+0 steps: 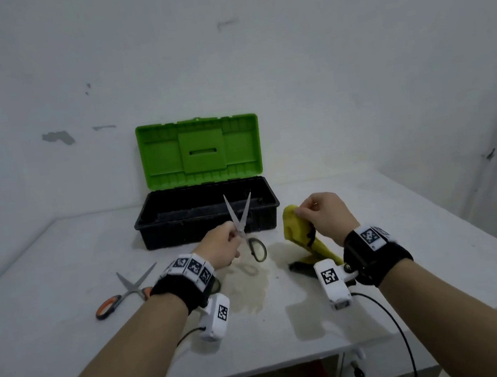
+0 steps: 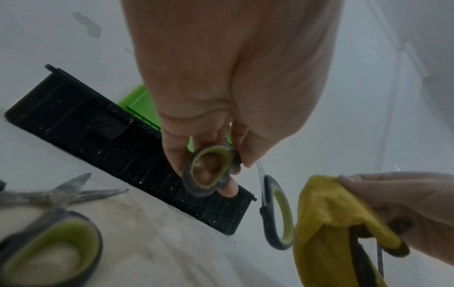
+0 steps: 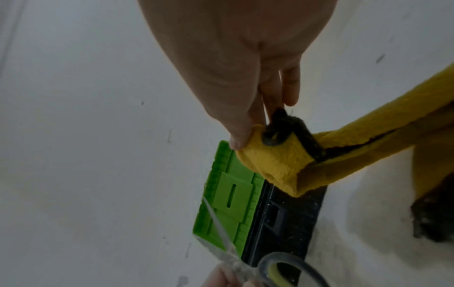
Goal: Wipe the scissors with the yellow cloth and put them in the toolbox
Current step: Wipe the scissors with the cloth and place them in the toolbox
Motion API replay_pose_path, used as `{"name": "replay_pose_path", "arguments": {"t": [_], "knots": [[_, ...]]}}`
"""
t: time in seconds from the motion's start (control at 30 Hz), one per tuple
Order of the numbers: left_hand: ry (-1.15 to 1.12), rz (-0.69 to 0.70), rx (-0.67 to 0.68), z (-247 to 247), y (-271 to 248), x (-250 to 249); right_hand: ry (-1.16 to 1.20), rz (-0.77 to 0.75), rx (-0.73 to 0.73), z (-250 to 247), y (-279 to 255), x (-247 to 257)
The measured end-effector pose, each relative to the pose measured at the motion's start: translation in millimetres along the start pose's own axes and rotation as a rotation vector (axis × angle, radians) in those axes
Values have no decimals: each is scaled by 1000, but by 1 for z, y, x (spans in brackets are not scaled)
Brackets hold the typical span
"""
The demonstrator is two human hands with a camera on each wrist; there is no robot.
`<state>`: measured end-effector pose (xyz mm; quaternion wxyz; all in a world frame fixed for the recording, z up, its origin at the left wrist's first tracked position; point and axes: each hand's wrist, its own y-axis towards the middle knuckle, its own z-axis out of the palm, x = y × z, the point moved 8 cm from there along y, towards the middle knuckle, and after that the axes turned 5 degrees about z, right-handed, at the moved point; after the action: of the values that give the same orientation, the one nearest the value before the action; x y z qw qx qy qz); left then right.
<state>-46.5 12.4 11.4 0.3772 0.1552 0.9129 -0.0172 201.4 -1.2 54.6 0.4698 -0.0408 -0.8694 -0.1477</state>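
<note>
White table (image 1: 57,247) against scuffed white wall (image 1: 317,50).

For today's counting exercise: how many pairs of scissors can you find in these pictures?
3. One green-handled pair is held by the left hand, blades open. An orange-handled pair lies on the table at left. Another green-handled pair lies under the left wrist. More may be hidden.

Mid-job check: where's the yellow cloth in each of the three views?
Head: yellow cloth right of centre, pinched by the right hand, trailing down to the table.
Left wrist: lower right corner, beside a loop of the held scissors.
Right wrist: centre right, bunched under the fingertips, running off right.
Shared landmark: the toolbox's green lid.
</note>
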Motion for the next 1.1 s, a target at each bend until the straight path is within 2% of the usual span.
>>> {"name": "replay_pose_path", "arguments": {"t": [0.1, 0.17, 0.27, 0.37, 0.43, 0.53, 0.57, 0.63, 0.73, 0.8, 0.93, 1.1], "knots": [[-125, 85, -63, 1, -5, -4, 170, -18, 84, 8, -7, 13], [-243, 101, -90, 7, -11, -3, 204, -22, 120, 14, -12, 17], [-386, 49, -101, 21, -17, 5, 126, -53, 45, 17, -13, 8], [-428, 15, -111, 31, -18, 9, 157, 9, 25, 19, -19, -2], [-492, -7, -94, 37, -17, 7, 243, 103, 101, 25, -27, -8], [-504, 7, -74, 40, -15, -1, 382, 248, 326, 45, -44, -17], [-503, 9, -74, 41, -14, -3, 358, 230, 378, 48, -49, -17], [-475, 7, -75, 42, -13, -4, 243, 95, 408, 49, -53, -11], [-441, 10, -60, 45, -11, -7, 155, -158, 318, 40, -54, 4], [-458, 11, -49, 48, -10, -8, 103, -263, 240, 36, -53, 10], [-440, 18, -39, 51, -7, -15, -52, -304, 119, 39, -50, 9], [-426, 24, -56, 52, -6, -18, -88, -359, -54, 35, -47, 9]]}}
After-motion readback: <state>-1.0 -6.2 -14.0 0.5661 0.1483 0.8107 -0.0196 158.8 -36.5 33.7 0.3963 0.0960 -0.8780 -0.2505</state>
